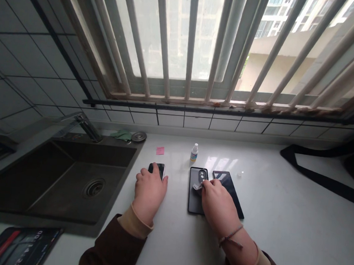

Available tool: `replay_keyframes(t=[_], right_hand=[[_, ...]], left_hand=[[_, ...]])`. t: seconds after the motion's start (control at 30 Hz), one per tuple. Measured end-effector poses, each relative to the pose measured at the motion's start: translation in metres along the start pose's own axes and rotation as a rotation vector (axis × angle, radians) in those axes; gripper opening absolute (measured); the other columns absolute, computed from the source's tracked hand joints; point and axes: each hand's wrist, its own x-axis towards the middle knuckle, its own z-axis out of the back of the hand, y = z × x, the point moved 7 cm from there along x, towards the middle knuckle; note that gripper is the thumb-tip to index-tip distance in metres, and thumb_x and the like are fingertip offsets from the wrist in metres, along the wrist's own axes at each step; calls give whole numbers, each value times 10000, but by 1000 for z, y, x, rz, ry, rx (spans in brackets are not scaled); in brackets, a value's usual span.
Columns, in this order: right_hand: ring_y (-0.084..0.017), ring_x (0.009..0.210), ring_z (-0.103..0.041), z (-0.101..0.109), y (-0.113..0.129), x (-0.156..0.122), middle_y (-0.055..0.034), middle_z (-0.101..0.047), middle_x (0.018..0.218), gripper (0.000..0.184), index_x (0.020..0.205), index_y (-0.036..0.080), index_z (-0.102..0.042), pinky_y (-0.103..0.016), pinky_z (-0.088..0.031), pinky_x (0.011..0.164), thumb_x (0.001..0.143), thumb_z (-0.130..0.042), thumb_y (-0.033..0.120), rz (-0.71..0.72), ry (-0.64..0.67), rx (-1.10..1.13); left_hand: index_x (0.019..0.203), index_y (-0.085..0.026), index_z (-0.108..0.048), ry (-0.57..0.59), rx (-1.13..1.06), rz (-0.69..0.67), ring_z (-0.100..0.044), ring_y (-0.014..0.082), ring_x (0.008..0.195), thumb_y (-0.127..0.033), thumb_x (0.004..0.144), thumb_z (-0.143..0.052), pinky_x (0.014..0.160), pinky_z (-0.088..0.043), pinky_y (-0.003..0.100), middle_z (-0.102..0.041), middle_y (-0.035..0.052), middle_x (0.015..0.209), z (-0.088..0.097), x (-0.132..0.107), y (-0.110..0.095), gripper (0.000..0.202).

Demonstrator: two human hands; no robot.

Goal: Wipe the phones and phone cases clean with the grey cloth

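Note:
My left hand (149, 191) rests on the white counter (281, 210) with its fingers curled over a small black device (157, 169). My right hand (218, 205) pinches a small grey wipe (197, 187) against a black phone case (196, 191) lying flat. A dark phone (226, 181) lies just right of the case, partly under my right hand. A small white dropper bottle (194, 153) stands upright behind the case. A tiny white cap (239, 174) lies to the right of the phone.
A dark sink (69, 181) with a tap (85, 125) fills the left. A pink sticky note (160, 150), a green cloth (122, 135) and a metal drain plug (139, 136) lie near it. A black strap (314, 174) crosses the right. A barred window (202, 48) is behind.

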Motion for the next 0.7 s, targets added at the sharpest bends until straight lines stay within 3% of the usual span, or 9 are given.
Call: replay_keyframes(t=[0.27, 0.43, 0.53, 0.63, 0.7], right_hand=[[-210, 797, -686, 2, -4, 1, -126, -695, 1045, 255, 977, 156, -729, -306, -412, 680, 1062, -494, 107, -21, 21, -3], [-221, 886, -714, 4, -1, 1, -122, -726, 1027, 256, 931, 144, -730, -299, -442, 732, 1044, -512, 73, 2, 7, 29], [-214, 891, -727, 5, 0, 0, -108, -742, 1023, 264, 917, 158, -734, -288, -451, 727, 1054, -517, 95, 12, -10, 65], [-206, 883, -736, 9, 3, -2, -88, -758, 1054, 261, 925, 182, -743, -280, -467, 723, 1063, -528, 128, 28, -60, 126], [-205, 893, -741, 14, 6, -3, -77, -768, 1091, 249, 949, 195, -755, -281, -485, 739, 1062, -539, 145, 35, -110, 186]], left_hand=[[1546, -121, -521, -16, -22, -16, -622, 417, 1078, -500, 1000, -586, 874, -515, 482, -602, 242, 1187, 2, -4, -3, 668], [1507, -124, -579, -166, -88, -137, -506, 444, 1314, -455, 988, -623, 1127, -389, 626, -583, 249, 1360, 12, -5, -12, 617], [1327, -117, -710, -236, -226, -285, -415, 399, 1451, -393, 1018, -584, 1232, -337, 563, -557, 224, 1473, 20, -7, -23, 433], [1090, -165, -790, -238, -397, -431, -478, 344, 1417, -344, 1054, -519, 1228, -389, 500, -609, 174, 1428, 24, -14, -35, 326], [1031, -181, -792, -212, -489, -464, -543, 330, 1338, -326, 1055, -516, 1194, -433, 490, -651, 159, 1345, 24, -18, -39, 312]])
